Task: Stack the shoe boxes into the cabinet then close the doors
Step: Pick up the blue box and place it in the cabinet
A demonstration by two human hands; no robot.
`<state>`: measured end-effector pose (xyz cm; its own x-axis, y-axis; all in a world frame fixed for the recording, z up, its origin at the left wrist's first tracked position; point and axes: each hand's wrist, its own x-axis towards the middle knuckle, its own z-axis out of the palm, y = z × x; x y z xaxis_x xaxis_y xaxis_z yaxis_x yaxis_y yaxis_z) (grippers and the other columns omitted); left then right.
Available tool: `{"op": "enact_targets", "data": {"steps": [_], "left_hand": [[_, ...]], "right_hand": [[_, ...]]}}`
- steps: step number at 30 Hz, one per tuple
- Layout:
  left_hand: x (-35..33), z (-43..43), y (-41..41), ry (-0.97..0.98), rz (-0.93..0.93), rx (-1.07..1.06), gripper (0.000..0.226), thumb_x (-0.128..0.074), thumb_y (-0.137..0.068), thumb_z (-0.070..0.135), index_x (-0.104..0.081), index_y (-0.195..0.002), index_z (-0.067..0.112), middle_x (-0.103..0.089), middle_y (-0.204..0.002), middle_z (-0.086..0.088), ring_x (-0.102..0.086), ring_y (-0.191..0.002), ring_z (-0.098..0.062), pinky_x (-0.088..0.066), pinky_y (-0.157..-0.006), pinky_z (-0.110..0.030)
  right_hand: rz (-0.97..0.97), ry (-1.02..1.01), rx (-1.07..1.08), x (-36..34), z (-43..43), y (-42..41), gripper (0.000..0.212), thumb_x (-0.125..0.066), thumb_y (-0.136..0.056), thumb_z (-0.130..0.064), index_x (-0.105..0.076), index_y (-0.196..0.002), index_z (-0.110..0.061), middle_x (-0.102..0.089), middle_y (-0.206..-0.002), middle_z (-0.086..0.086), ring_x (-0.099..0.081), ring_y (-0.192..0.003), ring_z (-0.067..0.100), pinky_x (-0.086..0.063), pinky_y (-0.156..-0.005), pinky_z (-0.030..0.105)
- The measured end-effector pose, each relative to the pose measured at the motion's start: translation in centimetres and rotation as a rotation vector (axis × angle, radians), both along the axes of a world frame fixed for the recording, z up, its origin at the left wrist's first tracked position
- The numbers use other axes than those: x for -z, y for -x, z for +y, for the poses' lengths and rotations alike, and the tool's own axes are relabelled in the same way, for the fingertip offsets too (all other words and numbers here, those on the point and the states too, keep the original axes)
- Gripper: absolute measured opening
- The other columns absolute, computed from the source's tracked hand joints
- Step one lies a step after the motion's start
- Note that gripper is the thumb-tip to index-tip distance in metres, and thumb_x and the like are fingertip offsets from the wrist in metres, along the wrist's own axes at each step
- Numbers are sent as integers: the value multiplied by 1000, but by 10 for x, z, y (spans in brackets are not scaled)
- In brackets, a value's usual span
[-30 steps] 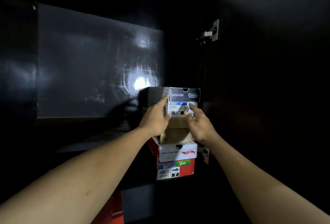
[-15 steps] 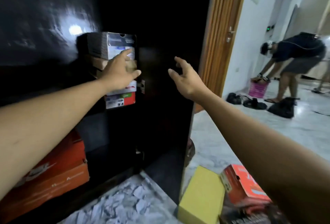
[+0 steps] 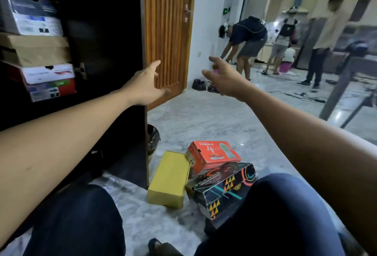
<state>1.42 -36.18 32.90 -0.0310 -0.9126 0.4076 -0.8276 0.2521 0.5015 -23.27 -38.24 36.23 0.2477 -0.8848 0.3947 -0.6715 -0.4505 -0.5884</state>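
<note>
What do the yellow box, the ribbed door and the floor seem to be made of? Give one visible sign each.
Yellow box: probably cardboard, matt; flat plain faces, creased edges.
Ribbed door: looks like varnished wood; brown tone, vertical slats.
Floor: polished marble or marble-look tile; grey veining, glossy reflections.

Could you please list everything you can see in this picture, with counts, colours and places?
stacked boxes: three, grey on brown on red-and-white, cabinet shelf, left
cabinet: one, black, left, door open
yellow box: one, yellow, floor beside the cabinet door
orange box: one, orange, floor, right of the yellow box
black patterned box: one, black with coloured shapes, floor, nearest the knees
wooden door: one, brown, centre back
floor: one, grey-white marble
people: three, blurred, right background
shoes: count unclear, dark, by the white wall
left hand: one, empty, fingers spread
right hand: one, empty, fingers relaxed
</note>
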Motion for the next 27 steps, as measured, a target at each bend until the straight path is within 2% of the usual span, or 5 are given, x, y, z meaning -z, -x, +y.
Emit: {"op": "enact_targets", "data": {"steps": [3, 7, 13, 24, 27], "left_hand": [[-4, -23, 37, -37, 56, 98, 106, -77, -81, 46, -9, -159, 21, -43, -152, -6, -48, -133, -27, -38, -98, -29], [14, -50, 89, -44, 124, 224, 108, -80, -78, 49, -13, -159, 20, -47, -149, -9, -51, -130, -28, -41, -105, -32], [63, -58, 152, -171, 79, 402, 108, -76, -80, 54, -6, -158, 29, -50, -144, -6, -58, -116, -27, -43, -84, -31], [170, -42, 211, -372, 68, 489, 105, -76, -82, 42, -6, -158, 27, -48, -148, -10, -53, -128, -29, -43, -101, -34], [205, -44, 209, -437, 50, 447, 104, -77, -81, 45, -9, -158, 27, -50, -146, -7, -53, -129, -28, -43, -103, -36]], "right_hand": [[10, 16, 131, -9, 11, 38, 65, -54, -100, -41, -28, -155, -18, -44, -150, 11, -54, -123, 24, -52, -96, 38], [80, -26, 303, -19, 24, 89, 60, -51, -102, -38, -29, -153, -17, -49, -140, 12, -61, -102, 23, -51, -62, 29], [149, -111, 504, 3, 42, 137, 68, -52, -99, -48, -24, -156, -24, -38, -152, 10, -64, -104, 28, -57, -61, 36], [29, -418, 640, 150, 40, 212, 72, -55, -98, -46, -20, -157, -21, -34, -156, 15, -61, -109, 37, -61, -70, 53], [-55, -449, 653, 194, 41, 223, 70, -55, -99, -42, -22, -156, -18, -34, -157, 15, -59, -107, 32, -57, -60, 42]]}}
